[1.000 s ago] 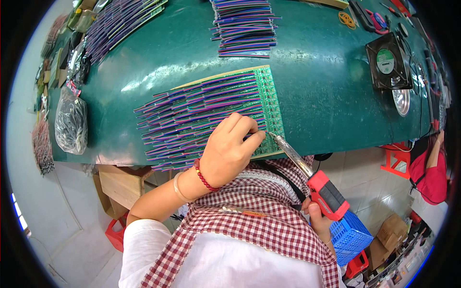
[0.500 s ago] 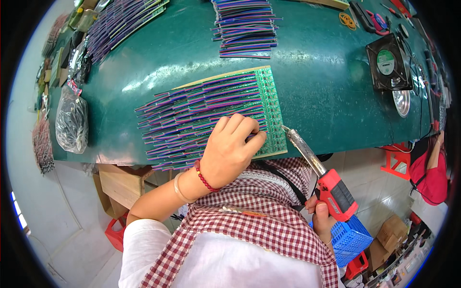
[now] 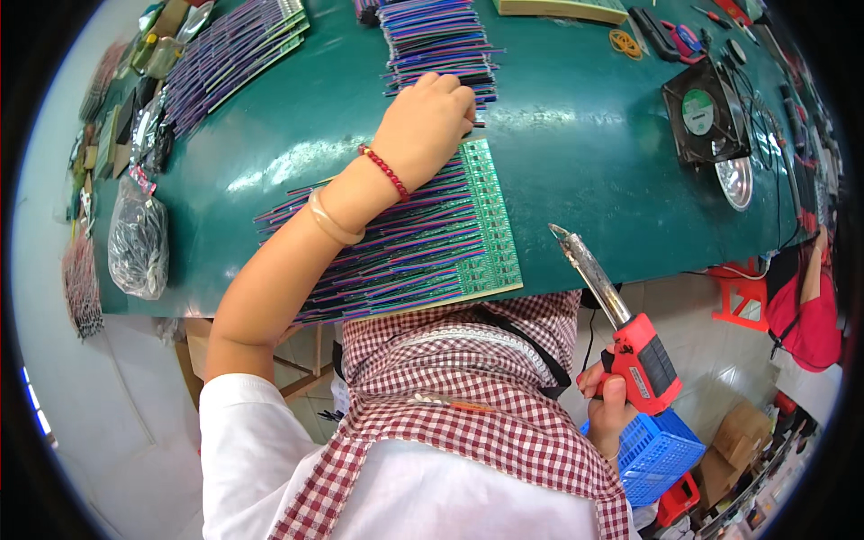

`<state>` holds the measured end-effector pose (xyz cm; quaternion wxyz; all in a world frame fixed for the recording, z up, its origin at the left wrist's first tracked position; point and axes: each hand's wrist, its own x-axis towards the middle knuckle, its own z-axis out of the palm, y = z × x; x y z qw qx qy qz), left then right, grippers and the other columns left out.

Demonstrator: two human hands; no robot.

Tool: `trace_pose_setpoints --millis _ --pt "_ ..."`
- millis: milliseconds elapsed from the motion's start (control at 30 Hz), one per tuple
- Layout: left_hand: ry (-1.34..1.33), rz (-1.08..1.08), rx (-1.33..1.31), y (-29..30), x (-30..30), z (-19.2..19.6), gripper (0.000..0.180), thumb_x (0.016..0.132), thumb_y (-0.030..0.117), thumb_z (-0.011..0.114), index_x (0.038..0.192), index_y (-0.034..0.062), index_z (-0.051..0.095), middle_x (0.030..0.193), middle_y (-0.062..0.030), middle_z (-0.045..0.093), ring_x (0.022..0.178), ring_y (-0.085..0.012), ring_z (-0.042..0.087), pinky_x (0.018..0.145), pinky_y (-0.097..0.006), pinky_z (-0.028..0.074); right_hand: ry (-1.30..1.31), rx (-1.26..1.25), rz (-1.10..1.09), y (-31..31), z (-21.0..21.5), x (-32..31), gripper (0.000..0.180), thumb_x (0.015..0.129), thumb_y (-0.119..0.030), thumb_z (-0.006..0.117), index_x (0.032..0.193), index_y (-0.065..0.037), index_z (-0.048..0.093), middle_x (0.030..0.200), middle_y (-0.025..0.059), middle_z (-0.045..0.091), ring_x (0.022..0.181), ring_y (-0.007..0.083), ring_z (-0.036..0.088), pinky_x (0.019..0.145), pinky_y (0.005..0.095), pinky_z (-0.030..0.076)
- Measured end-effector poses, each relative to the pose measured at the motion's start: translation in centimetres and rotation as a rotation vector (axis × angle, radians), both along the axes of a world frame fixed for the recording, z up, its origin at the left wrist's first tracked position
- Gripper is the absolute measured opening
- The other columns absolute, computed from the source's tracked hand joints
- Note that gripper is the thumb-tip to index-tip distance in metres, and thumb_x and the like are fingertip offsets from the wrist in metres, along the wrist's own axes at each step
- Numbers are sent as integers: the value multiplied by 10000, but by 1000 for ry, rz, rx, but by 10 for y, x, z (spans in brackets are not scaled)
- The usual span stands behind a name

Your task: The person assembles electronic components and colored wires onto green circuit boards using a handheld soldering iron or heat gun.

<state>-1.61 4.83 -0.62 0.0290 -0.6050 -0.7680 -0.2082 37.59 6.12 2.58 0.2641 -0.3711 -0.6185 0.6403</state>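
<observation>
My left hand (image 3: 430,117), wearing a red bead bracelet and a pale bangle, reaches over the table with curled fingers. It is at the near end of a pile of cut multicoloured wires (image 3: 441,45); its fingertips are hidden, and what they pinch cannot be made out. Below it lies a green circuit board panel (image 3: 493,216), with rows of purple, red and black wires (image 3: 405,243) stretching left from it. My right hand (image 3: 609,405) is wrapped round the handle of a red and black soldering gun (image 3: 641,364). Its metal tip points up and left, apart from the panel.
Another wired panel (image 3: 238,63) lies at the back left, near a bag of dark parts (image 3: 138,241). A black fan (image 3: 706,112) and a round metal dish (image 3: 734,184) stand on the right. A blue basket (image 3: 661,454) is below the table's right side.
My left hand has left the panel and moved up to the loose wires. The soldering gun's tip has drawn away from the panel's right edge, to the right.
</observation>
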Motion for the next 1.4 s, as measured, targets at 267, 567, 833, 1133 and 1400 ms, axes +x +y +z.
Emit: trace_pose_setpoints --millis 267,567,833,1133,1400 --pt "-300 -15 152 -30 43 36 22 865 45 612 861 28 599 866 -132 599 813 -325 611 718 -392 497 -1 -32 -23 0 4 1 528 964 -395 563 1230 50 464 660 62 514 521 123 460 517 292 440" --pt "-316 -152 109 -97 114 24 252 696 -44 689 942 8 669 880 -102 581 770 -241 589 611 -335 498 -20 -160 101 -2 -2 14 306 928 -249 614 1031 39 594 743 79 599 633 133 530 584 279 448" --pt "-264 -104 158 -99 120 13 318 655 -60 669 967 2 678 870 -97 572 752 -244 577 612 -337 486 -89 -122 140 -5 -7 11 258 882 -219 685 840 29 628 696 69 602 600 144 549 560 281 451" --pt "-257 -114 152 -98 119 10 323 656 -63 663 974 -12 669 881 -106 564 749 -248 577 612 -342 490 -147 -72 136 -5 -16 12 307 863 -266 703 822 30 634 702 69 593 595 153 551 548 290 444" --pt "-260 -123 147 -98 119 10 324 656 -64 659 976 -14 663 880 -108 559 759 -251 579 614 -343 493 -150 -62 105 -6 -12 12 322 852 -293 713 798 15 634 726 65 594 619 153 558 561 294 436"
